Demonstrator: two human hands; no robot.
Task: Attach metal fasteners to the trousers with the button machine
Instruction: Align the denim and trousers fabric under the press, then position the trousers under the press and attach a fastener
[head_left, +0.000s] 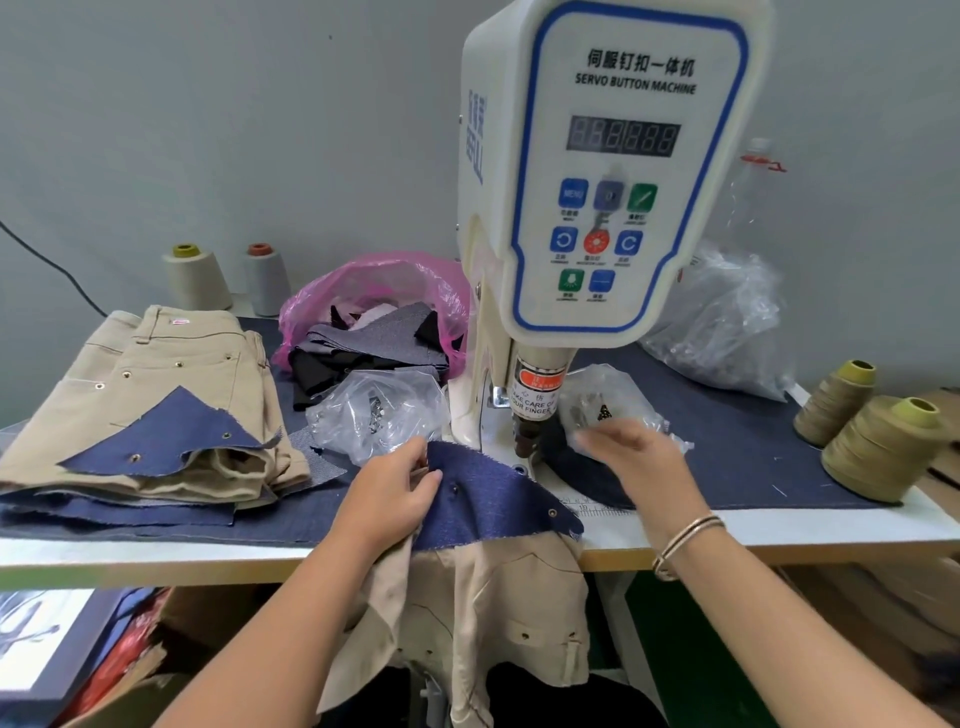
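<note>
The white servo button machine (602, 171) stands at the middle of the table, its press head (527, 431) pointing down. Beige trousers (498, 603) hang over the table's front edge, with a blue denim scrap (498, 499) lying on top of them under the press head. My left hand (395, 499) grips the left edge of the scrap and the trousers beneath. My right hand (634, 457) is blurred, fingers stretched out at a clear bag of metal fasteners (602, 395) right of the press head.
A stack of beige trousers (156, 395) with another denim scrap (171, 436) lies at the left. A second clear fastener bag (374, 410), a pink bag of fabric scraps (374, 317) and thread cones (883, 447) stand around the machine.
</note>
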